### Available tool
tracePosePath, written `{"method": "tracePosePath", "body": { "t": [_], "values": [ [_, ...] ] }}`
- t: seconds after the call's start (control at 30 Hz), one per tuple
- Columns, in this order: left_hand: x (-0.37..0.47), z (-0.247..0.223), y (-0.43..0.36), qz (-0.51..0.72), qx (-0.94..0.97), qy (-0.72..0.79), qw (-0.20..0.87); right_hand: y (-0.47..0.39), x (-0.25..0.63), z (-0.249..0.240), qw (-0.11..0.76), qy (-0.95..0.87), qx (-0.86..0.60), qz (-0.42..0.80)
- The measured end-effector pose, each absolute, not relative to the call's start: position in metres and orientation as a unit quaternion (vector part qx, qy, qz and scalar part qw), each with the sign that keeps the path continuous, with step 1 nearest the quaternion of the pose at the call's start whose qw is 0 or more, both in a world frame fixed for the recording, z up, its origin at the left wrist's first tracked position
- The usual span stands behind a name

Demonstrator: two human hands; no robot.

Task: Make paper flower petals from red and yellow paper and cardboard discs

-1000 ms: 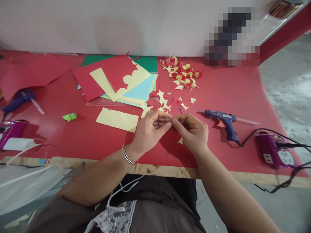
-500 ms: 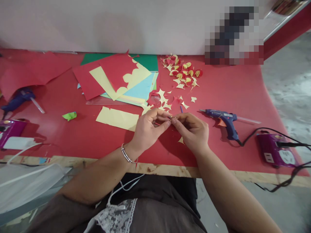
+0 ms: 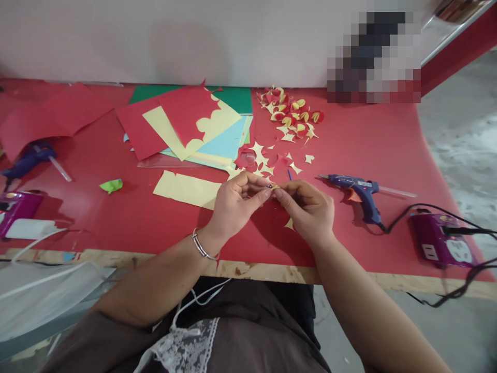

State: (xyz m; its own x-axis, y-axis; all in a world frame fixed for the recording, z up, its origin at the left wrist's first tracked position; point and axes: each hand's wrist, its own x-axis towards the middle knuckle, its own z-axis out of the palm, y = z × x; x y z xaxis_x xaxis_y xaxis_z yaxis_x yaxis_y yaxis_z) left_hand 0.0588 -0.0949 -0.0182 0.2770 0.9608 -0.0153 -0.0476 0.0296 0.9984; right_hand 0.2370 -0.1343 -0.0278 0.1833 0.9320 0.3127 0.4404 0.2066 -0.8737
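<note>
My left hand (image 3: 238, 202) and my right hand (image 3: 308, 207) meet fingertip to fingertip above the red tabletop. Both are closed in a pinch on a tiny item with a yellowish edge and a dark spot; the fingers cover most of it. Just beyond the hands lie red and pale yellow paper scraps (image 3: 259, 153) left from cut-outs. A pale yellow paper strip (image 3: 186, 189) reaches under my left hand. One small yellow scrap (image 3: 289, 224) lies by my right hand. Farther back is a pile of folded red and yellow paper pieces (image 3: 297, 115).
To the right rests a blue glue gun (image 3: 355, 190), wired toward a purple power box (image 3: 442, 241). Coloured paper sheets (image 3: 186, 114) are stacked at the back left. A second glue gun (image 3: 31, 160) and a crumpled green scrap (image 3: 111, 185) are at the left.
Both hands stay in almost the same place, with a slight shift of the fingertips around the small item. Everything on the table lies as before.
</note>
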Motion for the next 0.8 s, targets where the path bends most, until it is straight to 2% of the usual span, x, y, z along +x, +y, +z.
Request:
{"method": "tracePosePath", "body": {
  "t": [0.8],
  "values": [
    [0.0615,-0.0205,-0.0964,0.457,0.562,0.380,0.575,-0.1338,0.2390,-0.0268,0.502,-0.598,-0.569,0.257]
  ]
}}
